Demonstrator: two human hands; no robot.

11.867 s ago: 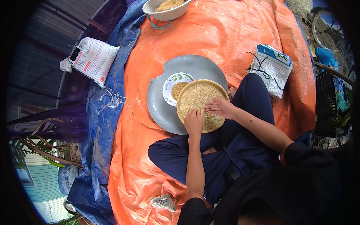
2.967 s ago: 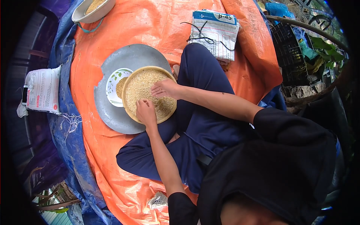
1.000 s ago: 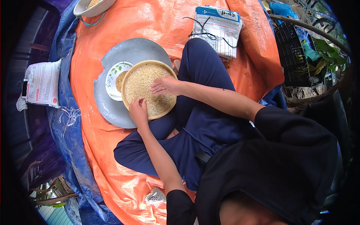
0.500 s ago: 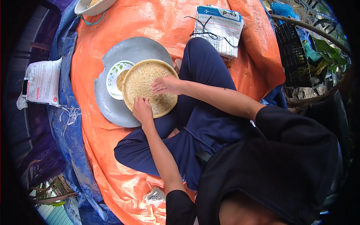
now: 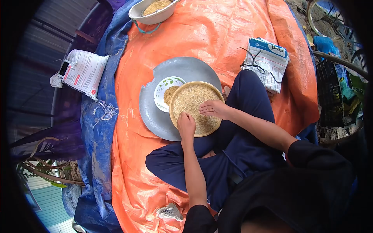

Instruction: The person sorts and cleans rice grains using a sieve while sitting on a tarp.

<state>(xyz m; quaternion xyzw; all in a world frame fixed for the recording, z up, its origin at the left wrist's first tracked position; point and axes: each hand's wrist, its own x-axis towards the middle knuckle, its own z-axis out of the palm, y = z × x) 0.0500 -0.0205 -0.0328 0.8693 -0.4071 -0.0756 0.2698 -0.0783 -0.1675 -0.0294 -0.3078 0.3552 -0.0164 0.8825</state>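
Note:
A round woven tray (image 5: 216, 91) full of pale grain lies on a large grey metal pan (image 5: 194, 68), which rests on an orange tarp (image 5: 217, 35). My left hand (image 5: 185, 125) is bunched over the grain at the tray's near edge, fingers pinched together; what they pinch is too small to see. My right hand (image 5: 213, 108) rests on the grain at the tray's right side, fingers stretched flat. A small white floral bowl (image 5: 163, 86) with some grain sits on the pan, left of the tray.
A white basin of grain (image 5: 152, 9) stands at the tarp's far edge. A folded sack with a black cord (image 5: 266, 62) lies beyond my right knee. A printed white bag (image 5: 83, 72) lies left on the blue tarp (image 5: 99, 128). A crumpled rag (image 5: 169, 211) sits by my left elbow.
The view has swung, shifting everything rightward in frame. My left hand stays bunched at the tray's near edge and my right hand stays flat on the grain.

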